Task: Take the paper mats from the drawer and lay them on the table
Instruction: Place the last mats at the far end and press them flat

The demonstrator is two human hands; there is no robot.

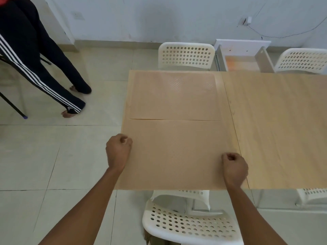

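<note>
Standing over the near edge of the wooden table (276,121), the person holds one paper mat (177,152) by its two sides. The left hand (118,151) is curled closed on the left edge of this mat, just at the table's left border. The right hand (234,169) is closed in the same way on the right edge. The fingertips of both hands are folded under, so I cannot see how much paper they pinch.

This near mat lies flat on the table. Its colour is almost the same as the wood, and its near edge is hard to separate from the table's edge. A second mat (175,96) lies flat behind it; their edges meet in a thin line, and I cannot tell if they overlap.

Behind the table, the open drawer (242,62) shows something pale orange inside, but the table hides its front part. Three white perforated chairs are partly covered by the table; one more chair (191,225) stands below the forearms. At the left, another person's legs (42,68) in dark striped trousers are cut off by the frame.
</note>
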